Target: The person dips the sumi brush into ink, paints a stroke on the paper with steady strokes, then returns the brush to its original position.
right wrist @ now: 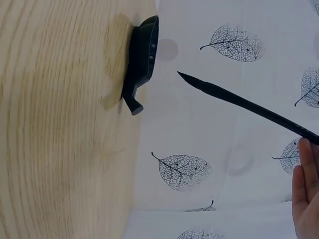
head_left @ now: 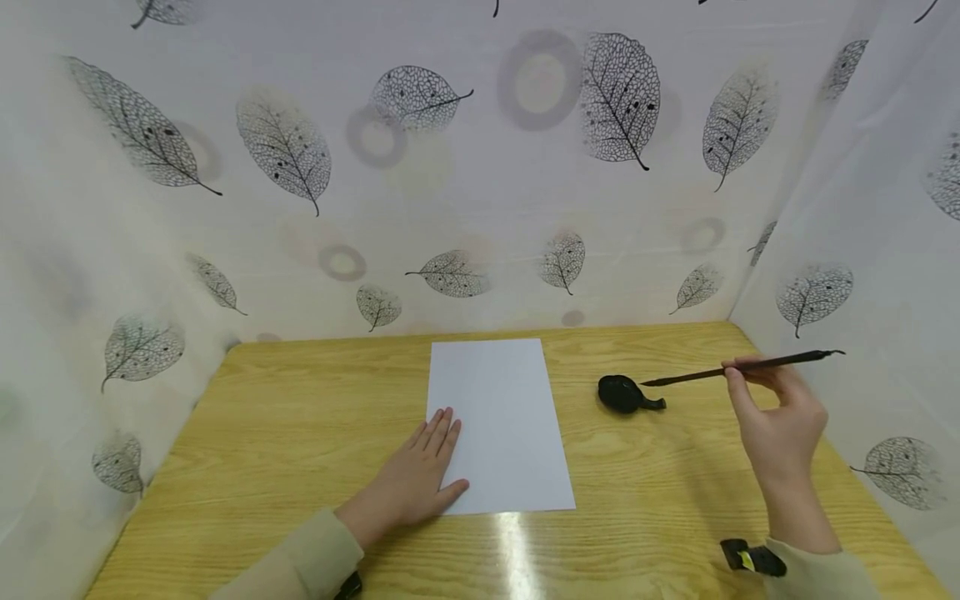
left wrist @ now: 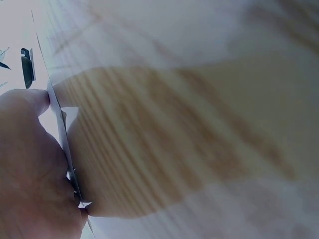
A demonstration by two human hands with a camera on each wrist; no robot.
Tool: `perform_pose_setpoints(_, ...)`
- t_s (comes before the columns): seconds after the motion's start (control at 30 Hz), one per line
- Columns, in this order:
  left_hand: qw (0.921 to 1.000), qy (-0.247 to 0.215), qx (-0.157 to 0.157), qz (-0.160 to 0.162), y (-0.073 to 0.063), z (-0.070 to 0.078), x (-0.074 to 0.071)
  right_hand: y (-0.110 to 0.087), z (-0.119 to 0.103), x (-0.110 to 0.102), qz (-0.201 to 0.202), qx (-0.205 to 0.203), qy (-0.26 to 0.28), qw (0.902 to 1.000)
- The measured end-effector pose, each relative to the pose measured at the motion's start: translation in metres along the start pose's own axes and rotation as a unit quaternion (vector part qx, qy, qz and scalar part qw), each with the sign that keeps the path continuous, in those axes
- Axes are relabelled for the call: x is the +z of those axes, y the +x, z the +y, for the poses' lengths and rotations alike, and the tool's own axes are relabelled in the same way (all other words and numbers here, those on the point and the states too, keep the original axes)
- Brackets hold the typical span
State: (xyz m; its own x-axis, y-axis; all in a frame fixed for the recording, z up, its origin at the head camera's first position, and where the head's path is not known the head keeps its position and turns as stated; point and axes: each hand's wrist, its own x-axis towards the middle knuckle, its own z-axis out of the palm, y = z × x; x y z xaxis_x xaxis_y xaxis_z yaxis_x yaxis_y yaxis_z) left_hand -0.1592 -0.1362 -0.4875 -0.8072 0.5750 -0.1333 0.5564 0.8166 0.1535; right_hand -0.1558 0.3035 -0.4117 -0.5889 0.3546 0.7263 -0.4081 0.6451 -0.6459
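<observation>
Pinching the dark brush [head_left: 701, 375] between thumb and fingers, your right hand [head_left: 783, 425] is raised above the right part of the wooden table [head_left: 300, 433]. The pointed tip of the brush is directed to the left, near the black dish [head_left: 619, 393]; in the right wrist view you can see that the tip is apart from this dish. The dish stands on the table, to the right of the paper, and its short handle points toward the side of your right hand.

Your left hand [head_left: 416, 479] lies flat, with straight fingers close to each other and the thumb spread away from them. It rests on the lower left edge of the white paper [head_left: 510, 425], and it does not grasp anything. This paper lies on the middle of the table, upright before you. Behind the table hangs a white cloth [head_left: 480, 192] with printed leaves.
</observation>
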Motion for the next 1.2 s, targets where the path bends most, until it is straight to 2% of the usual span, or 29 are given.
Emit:
perform_pose_setpoints(0.2,0.9999,-0.006,0.009,0.010,0.000,-0.003,0.004,0.001,-0.006,0.007,0.002,-0.001,0.026,0.9997)
perform_pose_setpoints(0.73,0.9998,0.016,0.003,0.007,0.004,-0.008,0.014,0.001,-0.019,0.033,-0.003,-0.003,0.100,0.9949)
perform_pose_setpoints(0.97,0.9999,0.010,0.006,0.010,0.002,-0.005,0.008,0.001,-0.031,0.044,-0.006,-0.014,0.110,0.9939)
perform_pose_setpoints(1.2,0.9998,0.009,0.008,0.013,0.000,-0.004,0.006,0.000,-0.040,0.057,-0.012,-0.014,0.145,0.9893)
